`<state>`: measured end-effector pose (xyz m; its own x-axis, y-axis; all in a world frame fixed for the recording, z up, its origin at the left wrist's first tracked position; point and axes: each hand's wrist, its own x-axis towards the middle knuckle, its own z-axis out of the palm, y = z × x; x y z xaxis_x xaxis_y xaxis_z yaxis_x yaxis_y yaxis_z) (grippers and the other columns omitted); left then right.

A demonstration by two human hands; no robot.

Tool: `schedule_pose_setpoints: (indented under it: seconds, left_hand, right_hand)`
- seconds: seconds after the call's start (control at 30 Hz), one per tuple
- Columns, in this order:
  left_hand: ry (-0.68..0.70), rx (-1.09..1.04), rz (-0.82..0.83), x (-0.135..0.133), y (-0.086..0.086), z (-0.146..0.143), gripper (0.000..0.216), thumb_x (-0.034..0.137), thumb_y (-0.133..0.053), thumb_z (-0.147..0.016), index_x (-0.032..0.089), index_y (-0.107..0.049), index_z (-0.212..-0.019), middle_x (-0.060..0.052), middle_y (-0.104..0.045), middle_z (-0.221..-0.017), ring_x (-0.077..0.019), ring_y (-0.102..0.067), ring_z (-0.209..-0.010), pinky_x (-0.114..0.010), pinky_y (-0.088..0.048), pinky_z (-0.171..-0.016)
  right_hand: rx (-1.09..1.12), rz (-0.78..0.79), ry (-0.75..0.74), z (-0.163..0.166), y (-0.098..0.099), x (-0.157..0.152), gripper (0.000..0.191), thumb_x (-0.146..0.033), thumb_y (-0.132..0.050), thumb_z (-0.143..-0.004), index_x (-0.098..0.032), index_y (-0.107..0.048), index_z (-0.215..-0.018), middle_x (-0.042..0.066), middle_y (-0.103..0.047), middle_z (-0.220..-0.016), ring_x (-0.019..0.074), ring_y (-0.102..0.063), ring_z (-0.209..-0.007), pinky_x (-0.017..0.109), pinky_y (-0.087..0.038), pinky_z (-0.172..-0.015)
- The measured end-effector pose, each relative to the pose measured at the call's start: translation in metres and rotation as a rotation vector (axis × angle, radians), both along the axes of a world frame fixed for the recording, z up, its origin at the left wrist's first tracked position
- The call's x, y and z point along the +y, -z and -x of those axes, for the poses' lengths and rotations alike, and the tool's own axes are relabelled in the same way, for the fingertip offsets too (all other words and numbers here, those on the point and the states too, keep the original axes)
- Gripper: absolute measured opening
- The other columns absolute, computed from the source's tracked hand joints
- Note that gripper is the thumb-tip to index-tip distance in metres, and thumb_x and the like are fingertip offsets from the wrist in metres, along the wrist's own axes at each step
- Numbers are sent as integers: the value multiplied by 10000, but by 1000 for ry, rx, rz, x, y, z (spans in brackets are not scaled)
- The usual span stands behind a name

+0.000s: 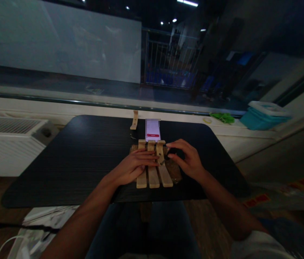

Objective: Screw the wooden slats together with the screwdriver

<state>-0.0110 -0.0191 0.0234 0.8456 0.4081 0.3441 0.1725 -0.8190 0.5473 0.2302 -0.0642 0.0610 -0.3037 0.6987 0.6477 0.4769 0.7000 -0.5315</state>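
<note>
Three pale wooden slats (153, 174) lie side by side on a brown board (175, 169) near the front of a black table (73, 158). My left hand (134, 165) lies flat across the slats, fingers stretched out and pressing on them. My right hand (185, 158) hovers at the right slat's upper part, fingers curled in a pinch around a small piece I cannot make out. A lit phone (152, 130) lies just beyond the slats. One more wooden slat (134, 120) rests at the table's far edge.
A window ledge (92, 104) runs behind the table, with a teal lidded box (265, 116), a green cloth (223, 117) and a tape roll (207, 120) at right. A white radiator (8, 140) stands at left. Papers and a white cable (33, 233) lie on the floor.
</note>
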Motion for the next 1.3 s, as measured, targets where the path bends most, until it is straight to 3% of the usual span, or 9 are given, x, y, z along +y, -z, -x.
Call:
schedule_pose_setpoints:
  seconds: [0.17, 0.33, 0.6, 0.77, 1.3]
  left_hand:
    - [8, 2, -2, 0, 0, 0, 450, 150, -371, -863, 233, -629, -1223, -35, -575, -1365, -209, -444, -1338, -497, -287, -1122]
    - [2, 8, -13, 0, -1, -1, 453, 153, -369, -864, 236, -638, -1220, -46, -566, -1375, -214, -451, -1333, -490, -279, -1126]
    - [-2, 3, -21, 0, 2, 0, 447, 154, -371, -863, 242, -628, -1219, -37, -579, -1362, -210, -458, -1324, -504, -285, -1117]
    - [1, 11, -8, 0, 3, 0, 449, 146, -376, -865, 256, -624, -1222, -22, -566, -1377, -204, -439, -1342, -497, -274, -1122]
    - [27, -27, -14, 1, 3, 1, 439, 166, -335, -900, 214, -627, -1224, -64, -574, -1365, -226, -443, -1339, -508, -294, -1111]
  right_hand:
    - [-110, 36, -178, -9, -15, -3, 414, -204, -541, -895, -272, -530, -1303, 74, -690, -1214, 184, -647, -1130, 366, -532, -955]
    - [-116, 162, -197, -10, -25, -2, 401, -207, -600, -865, -284, -586, -1259, 37, -746, -1119, 171, -712, -1024, 324, -570, -907]
    - [-45, 99, -20, -1, -18, -1, 245, -281, -711, -782, -243, -666, -1021, 27, -765, -934, 159, -727, -806, 282, -582, -747]
    - [-19, 106, 144, 3, -11, -2, 256, -360, -723, -759, -225, -619, -949, 18, -721, -800, 165, -696, -726, 282, -548, -646]
    - [101, 101, 405, 20, -11, -7, 268, -347, -720, -711, -240, -478, -757, -45, -599, -639, 120, -588, -563, 248, -485, -547]
